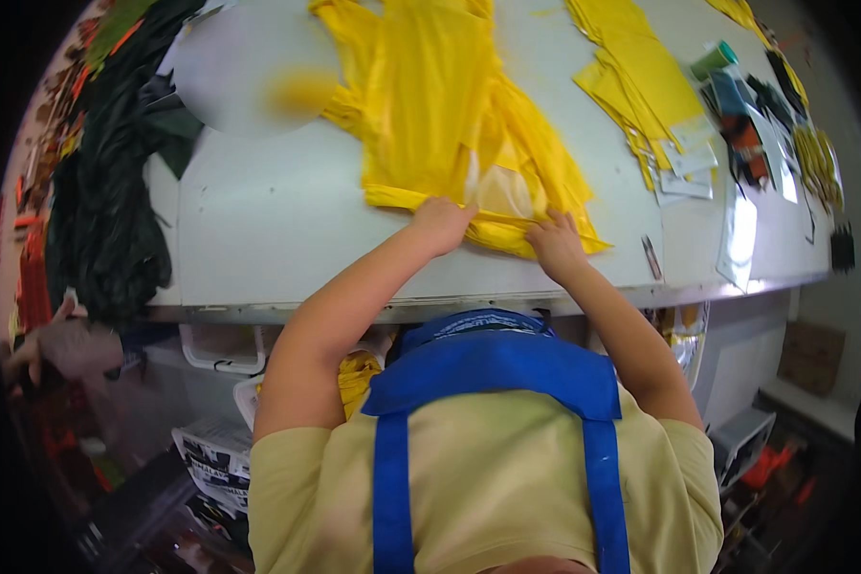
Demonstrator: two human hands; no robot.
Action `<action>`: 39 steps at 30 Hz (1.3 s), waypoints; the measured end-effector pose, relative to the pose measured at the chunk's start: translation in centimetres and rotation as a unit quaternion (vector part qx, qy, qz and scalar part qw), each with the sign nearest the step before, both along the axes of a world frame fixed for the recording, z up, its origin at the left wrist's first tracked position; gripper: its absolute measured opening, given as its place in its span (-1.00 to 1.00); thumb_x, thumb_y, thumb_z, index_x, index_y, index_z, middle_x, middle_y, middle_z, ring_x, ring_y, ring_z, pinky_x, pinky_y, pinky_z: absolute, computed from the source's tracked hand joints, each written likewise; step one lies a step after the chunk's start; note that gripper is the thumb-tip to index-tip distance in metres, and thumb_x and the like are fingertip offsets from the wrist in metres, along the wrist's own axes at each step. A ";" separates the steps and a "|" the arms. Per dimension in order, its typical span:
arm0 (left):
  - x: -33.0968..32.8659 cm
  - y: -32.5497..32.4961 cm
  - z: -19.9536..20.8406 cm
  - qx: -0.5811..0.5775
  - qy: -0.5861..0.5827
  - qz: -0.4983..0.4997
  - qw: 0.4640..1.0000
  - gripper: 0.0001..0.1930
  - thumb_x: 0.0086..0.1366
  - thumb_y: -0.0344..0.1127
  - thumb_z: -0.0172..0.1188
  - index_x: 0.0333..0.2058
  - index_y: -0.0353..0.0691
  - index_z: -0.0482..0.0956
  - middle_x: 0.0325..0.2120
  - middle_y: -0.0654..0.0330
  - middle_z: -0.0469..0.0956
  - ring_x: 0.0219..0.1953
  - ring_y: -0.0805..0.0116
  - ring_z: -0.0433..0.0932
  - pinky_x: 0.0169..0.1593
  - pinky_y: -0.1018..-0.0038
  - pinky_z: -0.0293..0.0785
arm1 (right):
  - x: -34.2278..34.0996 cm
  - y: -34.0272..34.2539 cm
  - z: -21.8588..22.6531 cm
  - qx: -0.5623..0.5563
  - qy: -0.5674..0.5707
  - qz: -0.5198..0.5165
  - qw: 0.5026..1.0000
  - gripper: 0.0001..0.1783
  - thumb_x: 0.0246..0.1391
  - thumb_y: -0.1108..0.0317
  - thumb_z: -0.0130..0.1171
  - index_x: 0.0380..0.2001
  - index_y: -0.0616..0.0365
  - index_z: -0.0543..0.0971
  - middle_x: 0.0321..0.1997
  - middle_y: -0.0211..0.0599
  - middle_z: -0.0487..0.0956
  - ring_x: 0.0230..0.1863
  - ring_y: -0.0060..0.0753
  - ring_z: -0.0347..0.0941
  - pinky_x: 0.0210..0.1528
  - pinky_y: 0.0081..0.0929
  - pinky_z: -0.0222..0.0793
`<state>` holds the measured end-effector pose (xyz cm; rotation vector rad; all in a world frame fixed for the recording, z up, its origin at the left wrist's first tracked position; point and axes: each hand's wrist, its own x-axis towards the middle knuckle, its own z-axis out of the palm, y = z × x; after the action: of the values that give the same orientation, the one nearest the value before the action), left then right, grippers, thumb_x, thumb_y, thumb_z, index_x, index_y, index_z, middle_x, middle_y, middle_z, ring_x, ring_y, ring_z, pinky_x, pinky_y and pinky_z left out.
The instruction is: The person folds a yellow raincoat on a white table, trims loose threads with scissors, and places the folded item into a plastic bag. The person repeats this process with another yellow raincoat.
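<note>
The left hand [443, 226] is mostly closed, its fingers bent on the near hem of a yellow garment [426, 105], with a fold of that edge in its grasp. The right hand [557, 247], at about four o'clock from the left one, is likewise curled over the same hem, near its right corner, and has hold of the cloth there. The garment lies flat on a white table [268, 239], spreading from both hands toward twelve o'clock; a paler patch of it shows between them, just above the hem.

Farther out, a slim pen-like tool [651, 258] lies at three o'clock from the right hand, near the table's edge. Yellow cloth pieces [631, 67] are stacked at one o'clock from that hand, with a green roll [714, 59] just beyond them. A dark green heap of fabric [115, 210] sits at nine o'clock from the left hand, well apart.

The undersides of the fingers are hidden, so how tightly they pinch cannot be told. The garment's far end is cut off at twelve o'clock. A round, hazy blur at eleven o'clock hides part of the table.
</note>
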<state>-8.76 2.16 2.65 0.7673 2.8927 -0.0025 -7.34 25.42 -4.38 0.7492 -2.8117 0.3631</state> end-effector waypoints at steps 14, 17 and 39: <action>16.2 15.0 -8.5 0.190 0.026 -0.012 0.981 -0.77 0.15 -0.26 0.10 -0.19 -0.02 0.53 -0.19 0.10 0.39 -0.01 0.10 0.29 0.06 -0.25 0.06 | 15.5 10.9 -0.2 -0.121 -0.154 -0.093 0.976 -0.55 -0.29 0.44 0.13 -0.17 0.13 0.49 -0.19 -0.16 0.52 0.01 -0.03 0.33 0.06 -0.17 0.25; 16.1 16.0 -9.0 0.178 -0.014 0.007 0.984 -0.79 0.14 -0.26 0.12 -0.20 0.04 0.53 -0.18 0.20 0.40 0.02 0.13 0.27 0.07 -0.39 -0.06 | 15.7 11.7 -0.8 -0.082 -0.223 -0.123 0.964 -0.64 -0.28 0.44 0.11 -0.26 0.12 0.54 -0.20 -0.22 0.54 -0.02 -0.04 0.34 0.01 -0.19 0.26; 16.4 15.3 -6.0 0.353 -0.165 0.120 0.913 -0.84 0.09 -0.15 0.22 -0.53 -0.07 0.59 -0.42 0.26 0.54 -0.03 0.11 0.39 0.08 -0.45 -0.21 | 16.7 8.7 3.8 -0.110 -0.114 -0.065 0.985 -0.85 -0.21 0.34 0.27 -0.51 0.08 0.52 -0.37 -0.34 0.45 -0.16 -0.19 0.36 -0.12 -0.27 0.24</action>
<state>7.68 17.48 -3.34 0.4185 2.6024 1.1304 9.38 34.14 -0.60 0.5010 -2.9410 0.7661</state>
